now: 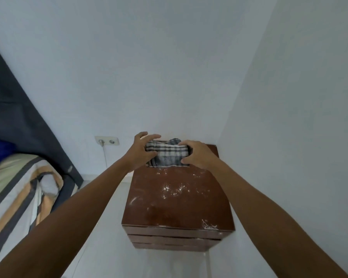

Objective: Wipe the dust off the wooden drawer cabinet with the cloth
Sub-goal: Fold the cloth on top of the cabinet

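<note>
at the far end of the wooden drawer cabinet (177,205) top, by the wall, lies the checked cloth (165,155), bunched between both hands. left hand (141,151) grips its left end, fingers curled over the top edge. right hand (197,155) grips its right end, thumb on top. white dust specks cover the cabinet top nearer than the cloth. left of the cabinet: wall socket (107,140), then bed (18,187).
</note>
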